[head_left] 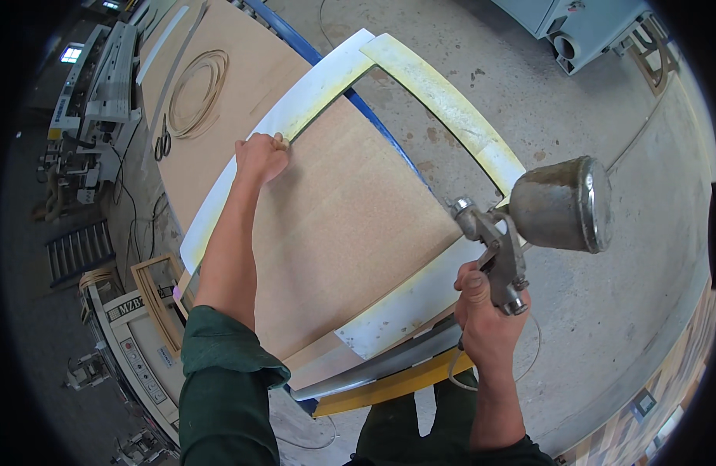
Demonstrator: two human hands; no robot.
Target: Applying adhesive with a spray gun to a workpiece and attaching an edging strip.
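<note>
The left arm reaches far forward, almost straight from the elbow, and its left hand lies across the left strip of the curved frame, knuckles upward. The fingers are curled in like a fist; whether they hold the frame's edge or something small, I cannot tell. The right arm comes up from the lower edge, and the right hand is wrapped around the handle of a metal spray gun, with the thumb raised along its back side. The gun's nozzle points to the left, and its stained cup is on the right of the gun body, above the hand.

The frame, white with yellowish inner borders, lies partly over a brown board and partly beyond its edge. On this board, farther away, there are scissors and a coil of thin strip.

The machine at lower left carries large dark lettering, partly covered by a wooden frame piece, and a panel with small markings, too small to read.

The spray gun and the cup hide one corner of the curved frame. The left forearm and its green sleeve cover part of the board. The right sleeve is cut off by the lower edge, and the dark machinery at far left is hard to make out.
</note>
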